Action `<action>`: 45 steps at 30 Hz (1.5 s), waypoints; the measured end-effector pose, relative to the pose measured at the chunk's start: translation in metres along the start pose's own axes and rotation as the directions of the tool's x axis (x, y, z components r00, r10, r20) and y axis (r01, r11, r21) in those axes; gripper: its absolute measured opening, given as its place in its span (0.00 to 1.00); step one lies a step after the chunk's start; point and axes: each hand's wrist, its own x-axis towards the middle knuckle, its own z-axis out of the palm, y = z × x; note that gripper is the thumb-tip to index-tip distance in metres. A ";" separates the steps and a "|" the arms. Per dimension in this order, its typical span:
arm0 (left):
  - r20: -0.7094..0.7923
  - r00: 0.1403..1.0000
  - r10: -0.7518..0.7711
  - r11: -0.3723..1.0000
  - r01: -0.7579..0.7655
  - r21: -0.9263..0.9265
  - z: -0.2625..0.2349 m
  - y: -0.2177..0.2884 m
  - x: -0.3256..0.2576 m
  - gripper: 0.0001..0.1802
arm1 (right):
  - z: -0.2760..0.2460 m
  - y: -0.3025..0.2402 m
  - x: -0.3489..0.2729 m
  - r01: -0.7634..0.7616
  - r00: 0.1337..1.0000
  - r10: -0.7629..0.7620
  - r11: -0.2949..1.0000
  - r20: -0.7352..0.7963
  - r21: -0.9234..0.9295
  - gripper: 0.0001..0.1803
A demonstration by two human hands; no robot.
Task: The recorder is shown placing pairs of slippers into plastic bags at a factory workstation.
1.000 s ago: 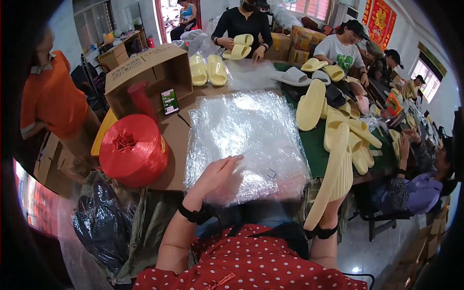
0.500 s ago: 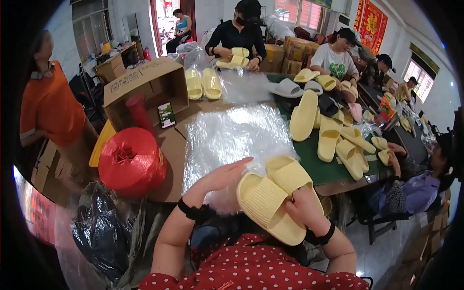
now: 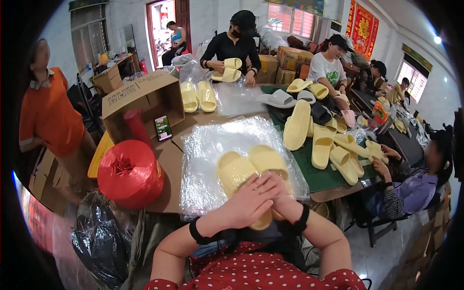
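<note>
A pair of pale yellow slippers (image 3: 249,169) lies side by side, soles down, on a stack of clear plastic bags (image 3: 212,145) spread over the table in front of me. My left hand (image 3: 249,203) rests over the heel ends of the pair, fingers spread across them. Beside it, partly under the left hand, my right hand (image 3: 285,205) grips the heel of the right slipper. Both wrists wear black bands.
A big red spool of plastic twine (image 3: 129,173) stands left of the bags, with an open cardboard box (image 3: 142,99) and a phone (image 3: 163,127) behind it. Several more yellow slippers (image 3: 319,140) lie on the green mat at right. Other people sit and stand around the table.
The slippers were first held on edge at my right, then lifted in front of me, and now lie flat on the plastic bags with both hands on their heels.
</note>
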 end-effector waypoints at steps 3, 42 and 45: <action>0.027 0.998 0.056 0.993 -0.052 -0.107 -0.005 0.010 -0.007 0.27 | 0.056 0.032 0.052 -0.045 0.971 0.055 0.998 -0.234 0.050 0.19; -0.167 0.508 -0.845 0.428 0.454 -0.782 -0.006 -0.117 -0.141 0.10 | -0.062 0.087 -0.023 -0.362 0.909 0.349 0.387 0.228 0.848 0.13; 0.051 0.531 -0.846 0.295 0.546 -0.784 -0.025 -0.090 -0.131 0.15 | -0.081 0.068 -0.029 -0.398 0.895 0.334 0.299 0.296 0.867 0.16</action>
